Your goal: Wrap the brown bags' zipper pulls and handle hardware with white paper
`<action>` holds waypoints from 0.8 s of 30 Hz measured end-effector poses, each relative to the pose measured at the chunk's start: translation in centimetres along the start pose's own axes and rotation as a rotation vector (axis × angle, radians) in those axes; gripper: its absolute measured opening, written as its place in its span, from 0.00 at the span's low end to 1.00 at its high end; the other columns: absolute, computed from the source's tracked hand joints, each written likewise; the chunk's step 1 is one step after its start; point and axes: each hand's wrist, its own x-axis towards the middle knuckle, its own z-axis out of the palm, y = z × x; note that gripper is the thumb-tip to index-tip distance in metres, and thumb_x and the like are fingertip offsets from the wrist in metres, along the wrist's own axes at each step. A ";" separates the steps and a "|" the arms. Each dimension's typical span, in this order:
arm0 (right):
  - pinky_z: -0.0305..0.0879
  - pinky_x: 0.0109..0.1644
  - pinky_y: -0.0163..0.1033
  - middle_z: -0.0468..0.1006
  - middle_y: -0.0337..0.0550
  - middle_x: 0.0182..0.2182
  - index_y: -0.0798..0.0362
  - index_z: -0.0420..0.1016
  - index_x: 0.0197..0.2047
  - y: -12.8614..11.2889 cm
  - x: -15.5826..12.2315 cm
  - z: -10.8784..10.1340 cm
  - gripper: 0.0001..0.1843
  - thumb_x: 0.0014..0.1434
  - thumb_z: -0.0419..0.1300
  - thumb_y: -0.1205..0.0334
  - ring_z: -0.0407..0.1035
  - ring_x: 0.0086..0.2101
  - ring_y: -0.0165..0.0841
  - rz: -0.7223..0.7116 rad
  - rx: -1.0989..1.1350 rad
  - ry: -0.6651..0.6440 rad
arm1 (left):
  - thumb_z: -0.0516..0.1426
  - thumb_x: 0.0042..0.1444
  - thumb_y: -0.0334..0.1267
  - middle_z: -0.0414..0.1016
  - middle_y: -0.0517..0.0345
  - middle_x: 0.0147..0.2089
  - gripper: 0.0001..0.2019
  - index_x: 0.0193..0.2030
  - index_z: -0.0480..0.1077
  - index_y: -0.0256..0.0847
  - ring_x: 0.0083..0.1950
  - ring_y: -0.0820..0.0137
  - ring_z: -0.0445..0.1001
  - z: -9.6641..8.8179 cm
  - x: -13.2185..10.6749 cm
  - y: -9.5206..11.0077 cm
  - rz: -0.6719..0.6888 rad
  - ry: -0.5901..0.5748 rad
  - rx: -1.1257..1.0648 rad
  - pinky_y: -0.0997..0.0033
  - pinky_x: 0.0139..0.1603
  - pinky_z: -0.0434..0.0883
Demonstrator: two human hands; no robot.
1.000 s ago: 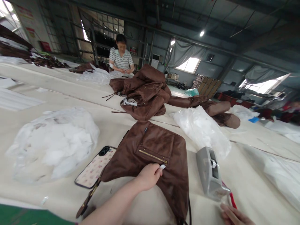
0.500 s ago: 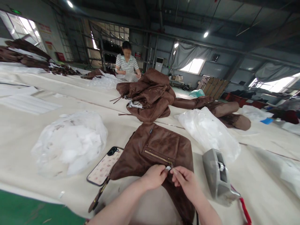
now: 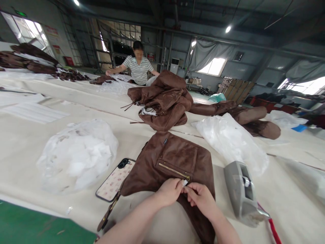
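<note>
A brown leather bag [image 3: 172, 159] lies flat on the cream table in front of me, its brass zip running across the front pocket. My left hand [image 3: 169, 191] and my right hand [image 3: 200, 199] meet just below the zip's right end. Both pinch a small white piece [image 3: 185, 183] at the zip pull, fingers closed. What the white piece is I cannot make out.
A phone in a patterned case [image 3: 114, 180] lies left of the bag. A grey tape dispenser [image 3: 241, 193] stands to the right. Clear plastic bags [image 3: 76, 156] [image 3: 228, 142], a pile of brown bags [image 3: 162, 98] and a person in a striped shirt [image 3: 139, 69] lie beyond.
My right hand came in from the lower right near the tape dispenser and joined my left hand at the white piece by the zip. The far person stretched an arm out to the left.
</note>
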 end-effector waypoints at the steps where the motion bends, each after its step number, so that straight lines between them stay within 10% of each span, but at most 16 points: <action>1: 0.60 0.24 0.31 0.72 0.36 0.20 0.55 0.74 0.30 0.3 0.0 -0.1 0.18 0.58 0.56 0.48 0.64 0.19 0.26 -0.001 0.045 -0.033 | 0.42 0.63 0.48 0.64 0.61 0.22 0.21 0.26 0.65 0.39 0.24 0.73 0.61 0.1 0.0 -0.1 -0.073 -0.005 -0.111 0.72 0.27 0.58; 7: 0.63 0.28 0.33 0.74 0.38 0.24 0.55 0.73 0.32 1.6 0.0 -0.4 0.19 0.57 0.57 0.46 0.67 0.23 0.28 -0.022 0.163 -0.114 | 0.51 0.58 0.53 0.42 0.74 0.15 0.17 0.29 0.61 0.40 0.15 0.80 0.35 -0.1 -0.4 -0.4 -0.501 -0.452 -0.899 0.76 0.17 0.35; 13: 0.64 0.30 0.33 0.71 0.35 0.19 0.53 0.69 0.24 1.2 0.6 0.5 0.15 0.55 0.58 0.52 0.67 0.23 0.28 -0.054 0.133 -0.037 | 0.51 0.61 0.48 0.42 0.73 0.15 0.15 0.30 0.61 0.39 0.15 0.81 0.33 -0.3 -0.5 -0.5 -0.525 -0.627 -1.166 0.79 0.16 0.32; 19: 0.60 0.19 0.31 0.70 0.37 0.13 0.53 0.67 0.18 1.3 1.6 1.2 0.19 0.53 0.59 0.50 0.65 0.16 0.28 0.064 0.082 0.089 | 0.50 0.59 0.51 0.43 0.73 0.15 0.17 0.28 0.62 0.39 0.14 0.80 0.35 0.4 -0.5 0.0 -0.434 -0.457 -0.961 0.76 0.16 0.35; 24: 0.61 0.19 0.30 0.74 0.39 0.17 0.54 0.69 0.24 1.1 0.9 1.2 0.20 0.55 0.56 0.45 0.67 0.17 0.28 0.077 0.087 0.158 | 0.42 0.64 0.44 0.63 0.60 0.21 0.20 0.26 0.65 0.37 0.21 0.75 0.60 0.7 -1.0 0.6 0.042 0.048 -0.090 0.74 0.25 0.58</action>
